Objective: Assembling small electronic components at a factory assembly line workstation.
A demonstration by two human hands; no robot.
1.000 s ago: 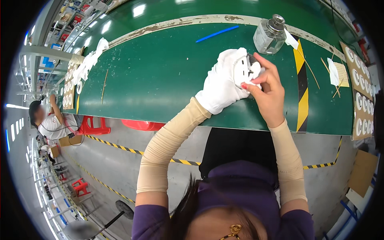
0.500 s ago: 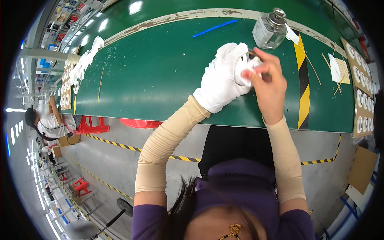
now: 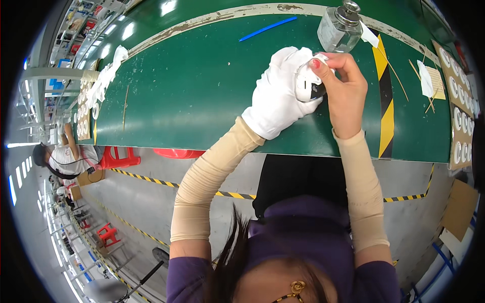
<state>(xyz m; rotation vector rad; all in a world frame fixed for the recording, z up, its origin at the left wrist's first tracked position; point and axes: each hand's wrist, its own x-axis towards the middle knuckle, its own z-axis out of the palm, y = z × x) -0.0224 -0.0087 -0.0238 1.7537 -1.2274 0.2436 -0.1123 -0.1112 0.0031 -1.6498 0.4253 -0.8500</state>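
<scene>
glossy green bench (image 3: 177,96) with a scuffed pale strip (image 3: 252,11), grey floor (image 3: 146,207), red plastic stool (image 3: 121,159). boxy glass bottle (image 3: 336,34) out back. rounded white-and-black part (image 3: 304,88) is over the bench in the left hand (image 3: 277,85), gloved fabric fingers wrapped round it; bare right hand (image 3: 348,83) pinches white scrap (image 3: 321,57) against it.
</scene>
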